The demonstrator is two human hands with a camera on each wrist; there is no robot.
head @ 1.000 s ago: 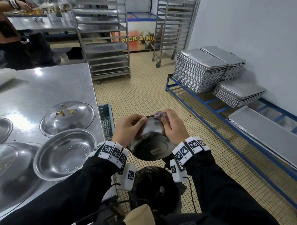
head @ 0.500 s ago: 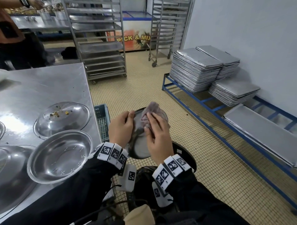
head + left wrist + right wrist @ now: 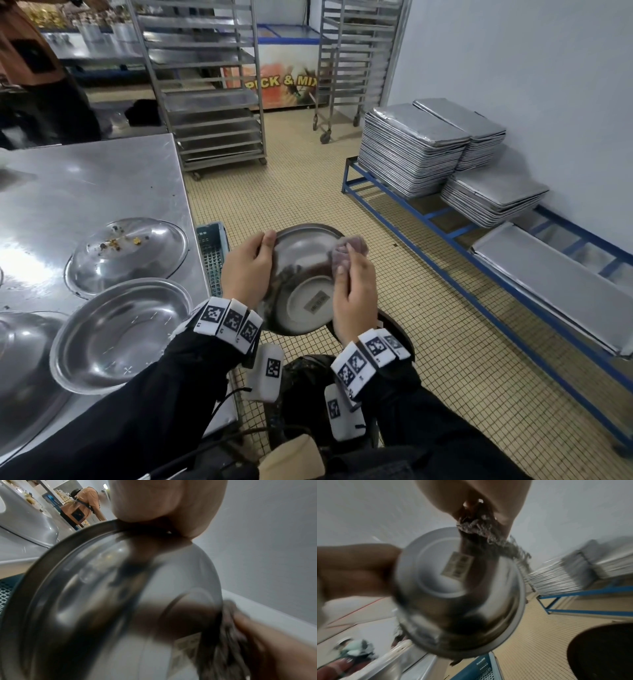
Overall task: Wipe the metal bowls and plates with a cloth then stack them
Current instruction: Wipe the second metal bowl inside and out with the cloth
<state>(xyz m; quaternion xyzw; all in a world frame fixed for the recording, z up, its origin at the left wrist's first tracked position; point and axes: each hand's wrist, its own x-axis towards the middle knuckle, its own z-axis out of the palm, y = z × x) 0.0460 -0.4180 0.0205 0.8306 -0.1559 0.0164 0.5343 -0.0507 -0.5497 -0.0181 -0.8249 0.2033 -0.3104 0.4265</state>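
Observation:
A small metal bowl (image 3: 301, 281) is held in the air over the floor, its base with a label turned toward me. My left hand (image 3: 248, 270) grips its left rim, thumb on the outside. My right hand (image 3: 352, 284) holds a pinkish-grey cloth (image 3: 346, 251) against the bowl's right side. The left wrist view shows the bowl (image 3: 120, 608) close up under the thumb. In the right wrist view the cloth (image 3: 481, 524) hangs from my fingers onto the bowl (image 3: 462, 591). On the steel table (image 3: 102, 178) sit a clean wide bowl (image 3: 120, 332) and a plate with crumbs (image 3: 126, 253).
A dark round bin (image 3: 394, 329) stands on the tiled floor under my hands. A blue crate (image 3: 212, 257) sits beside the table's edge. Stacked metal trays (image 3: 411, 147) rest on a blue rack (image 3: 445, 222) at right. Wheeled tray racks (image 3: 212, 85) stand behind. Another person (image 3: 30, 68) stands far left.
The bowl has tipped from facing up to base toward me. My right hand with the cloth has slid from inside the bowl to its right outer side.

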